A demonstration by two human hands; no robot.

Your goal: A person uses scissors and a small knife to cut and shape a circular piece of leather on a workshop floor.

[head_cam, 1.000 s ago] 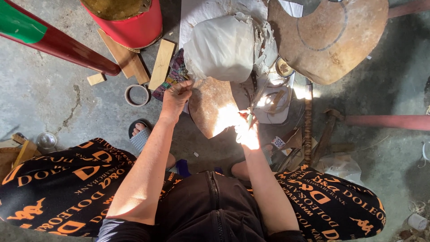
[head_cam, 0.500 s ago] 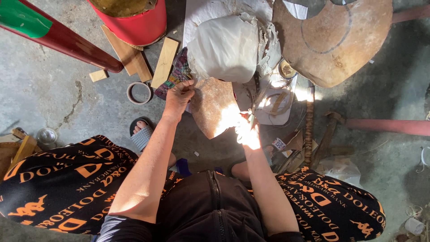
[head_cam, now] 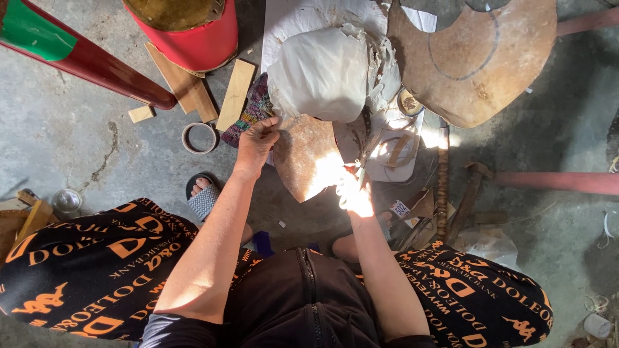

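Two hands, left hand (head_cam: 256, 140) pinching leather piece (head_cam: 305, 154)

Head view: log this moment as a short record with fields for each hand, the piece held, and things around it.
Left hand: fingers pinch the upper left edge of the rounded brown leather piece.
Right hand: in bright sun glare at the piece's right edge; seems to hold a thin tool, unclear.
Behind piece: white crumpled plastic bag.
Left of hand: roll of tape, flat pale wooden block.
Upper right: large brown leather sheet.
Floor: grey concrete.

A craft workshop: bare concrete floor (head_cam: 58, 135), wood offcuts (head_cam: 235, 94), hammer (head_cam: 469, 193), tape roll (head_cam: 199, 137).
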